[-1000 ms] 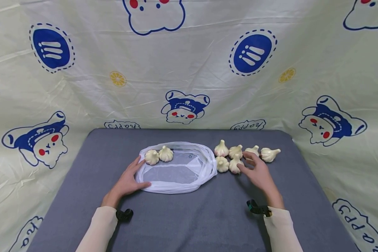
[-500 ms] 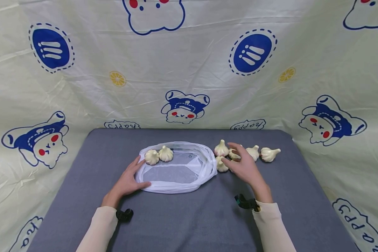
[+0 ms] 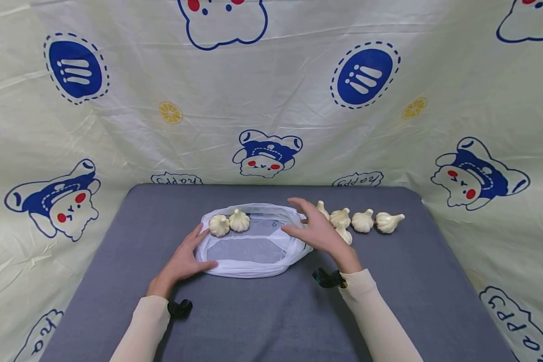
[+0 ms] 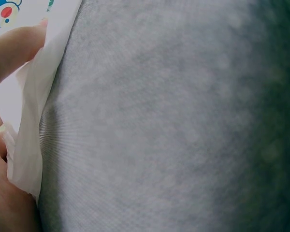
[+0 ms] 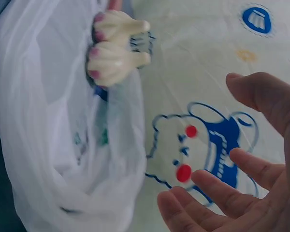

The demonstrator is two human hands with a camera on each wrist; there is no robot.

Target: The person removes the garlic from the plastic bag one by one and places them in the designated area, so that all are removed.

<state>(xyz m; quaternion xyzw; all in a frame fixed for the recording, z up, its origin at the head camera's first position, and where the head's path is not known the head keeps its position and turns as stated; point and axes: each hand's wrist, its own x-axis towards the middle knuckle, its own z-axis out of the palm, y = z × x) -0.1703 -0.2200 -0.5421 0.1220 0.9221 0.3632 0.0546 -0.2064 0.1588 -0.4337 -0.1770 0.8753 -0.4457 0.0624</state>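
A white plastic bag (image 3: 249, 269) lies on the table with its mouth spread wide. Two garlic bulbs (image 3: 239, 220) sit side by side at its left end, and the right wrist view shows the same pair of bulbs (image 5: 111, 63). My left hand (image 3: 183, 259) rests on the bag's left rim, thumb and fingers spread apart. Over the bag's right end is my right hand (image 3: 317, 229), fingers apart, holding nothing. More garlic bulbs (image 3: 362, 221) stand to the right of the bag, some partly or wholly hidden behind the right hand.
A grey cloth covers the table (image 3: 271, 322). Behind it hangs a pale printed curtain (image 3: 271, 90) that also runs down both sides. The rightmost bulb (image 3: 389, 222) lies near the table's right back corner.
My right hand has moved left, from above the loose garlic bulbs to the bag's right end. The left hand and the bag have stayed in place.
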